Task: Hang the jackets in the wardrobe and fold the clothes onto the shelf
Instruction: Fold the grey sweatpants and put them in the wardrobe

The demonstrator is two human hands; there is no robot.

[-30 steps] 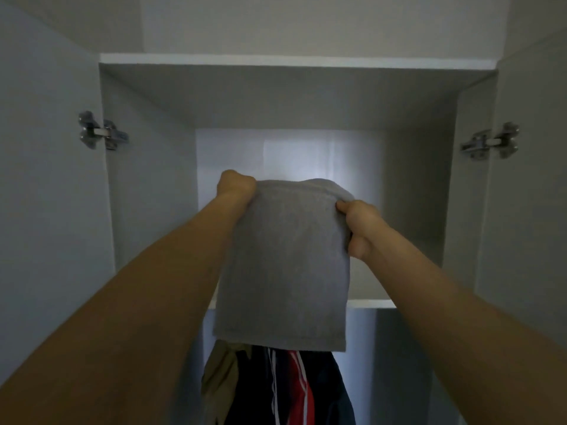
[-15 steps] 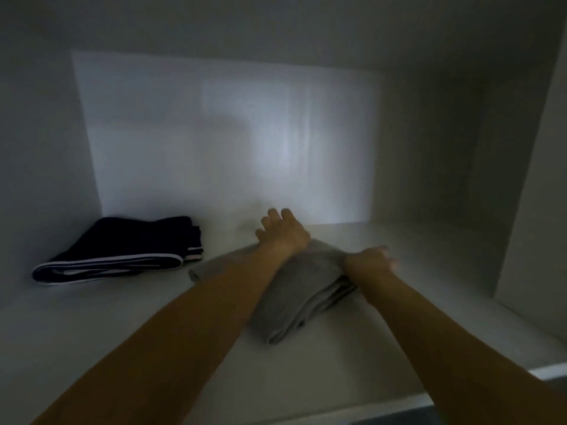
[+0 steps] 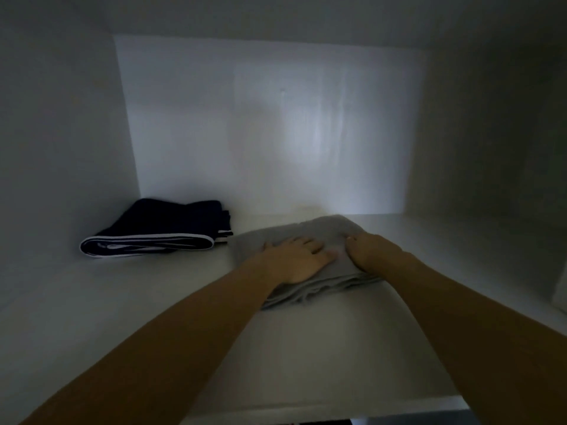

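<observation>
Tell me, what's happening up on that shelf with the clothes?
A person is putting folded clothes away on a wardrobe shelf. Both hands are on a folded grey garment lying on the shelf: the left hand lies flat on top of it, and the right hand rests on its right side with the fingers bent. To its left, close beside it, sits a folded dark garment with white trim, which neither hand touches.

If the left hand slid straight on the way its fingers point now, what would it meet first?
The left hand lies flat on the grey folded garment, fingers pointing right and slightly toward the back. Going straight on, it would most likely meet the right hand first, resting on the same garment just beside its fingertips.
</observation>
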